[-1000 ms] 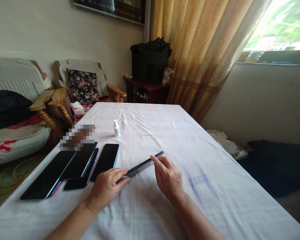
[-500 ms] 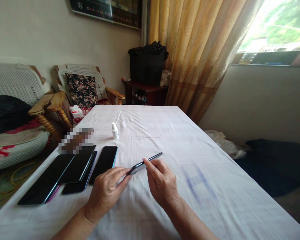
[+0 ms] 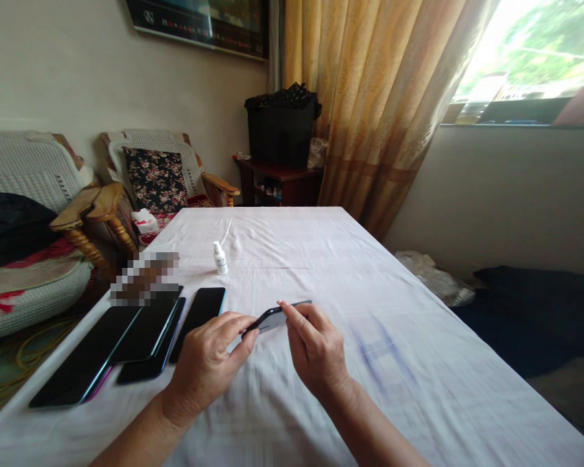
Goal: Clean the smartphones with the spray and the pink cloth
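Note:
A dark smartphone (image 3: pixel 271 319) is held tilted above the white cloth, seen almost edge-on. My left hand (image 3: pixel 205 358) is closed on its near left end, thumb below and fingers above. The fingers of my right hand (image 3: pixel 317 350) are curled, with the fingertips pinched at the phone's upper long edge; part of the phone is hidden behind them. Left of my hands, a black-screened phone (image 3: pixel 200 318) lies flat. Beyond it, a large dark phone (image 3: pixel 85 357) and another phone (image 3: pixel 148 324) overlap, with a blue-edged phone (image 3: pixel 150 373) partly underneath.
A small white pump bottle (image 3: pixel 220 259) stands upright on the table (image 3: pixel 282 240), behind the phones. A blurred-out patch (image 3: pixel 146 277) covers something at the left edge. Armchairs (image 3: pixel 150 175) stand to the left, and a gold curtain (image 3: pixel 370 97) hangs behind.
The held phone has tipped, so more of its grey lower face shows. Both hands keep their hold in nearly the same place. The whole view has shifted slightly.

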{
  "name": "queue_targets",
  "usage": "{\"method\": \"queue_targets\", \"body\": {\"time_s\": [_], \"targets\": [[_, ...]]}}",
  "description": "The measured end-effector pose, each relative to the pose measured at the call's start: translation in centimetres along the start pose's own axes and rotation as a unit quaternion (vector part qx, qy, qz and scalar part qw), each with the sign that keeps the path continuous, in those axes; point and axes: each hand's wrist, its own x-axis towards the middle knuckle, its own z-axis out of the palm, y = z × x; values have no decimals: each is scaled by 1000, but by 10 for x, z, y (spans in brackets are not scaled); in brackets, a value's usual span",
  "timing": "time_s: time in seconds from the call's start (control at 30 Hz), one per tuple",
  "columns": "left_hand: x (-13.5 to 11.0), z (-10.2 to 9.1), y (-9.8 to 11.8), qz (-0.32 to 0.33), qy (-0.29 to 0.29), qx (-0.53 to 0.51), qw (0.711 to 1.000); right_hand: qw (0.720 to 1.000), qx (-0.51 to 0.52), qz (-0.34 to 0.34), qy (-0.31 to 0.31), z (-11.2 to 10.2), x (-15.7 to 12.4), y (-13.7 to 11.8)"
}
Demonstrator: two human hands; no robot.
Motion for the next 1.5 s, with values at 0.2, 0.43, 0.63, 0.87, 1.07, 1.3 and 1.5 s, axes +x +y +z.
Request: {"method": "queue_targets", "body": {"time_s": [0.2, 0.43, 0.63, 0.87, 1.07, 1.3, 1.5], "targets": [[9, -2, 3, 7, -2, 5, 1000, 1000, 24, 11, 13, 0, 2, -2], [34, -9, 11, 19, -4, 38, 999, 997, 61, 34, 35, -6, 11, -7], [54, 6, 20, 1, -59, 3, 998, 993, 57, 66, 83, -17, 16, 3], [48, 19, 15, -45, -23, -85, 995, 998, -3, 39, 53, -22, 17, 12], [22, 21, 1, -80, -26, -122, 989, 997, -62, 17, 36, -23, 21, 14], [16, 23, -2, -50, -9, -90, 995, 995, -98, -32, 10, -19, 28, 1], [18, 21, 0, -61, -22, -76, 995, 994, -88, -57, 0, -12, 30, -11]]}}
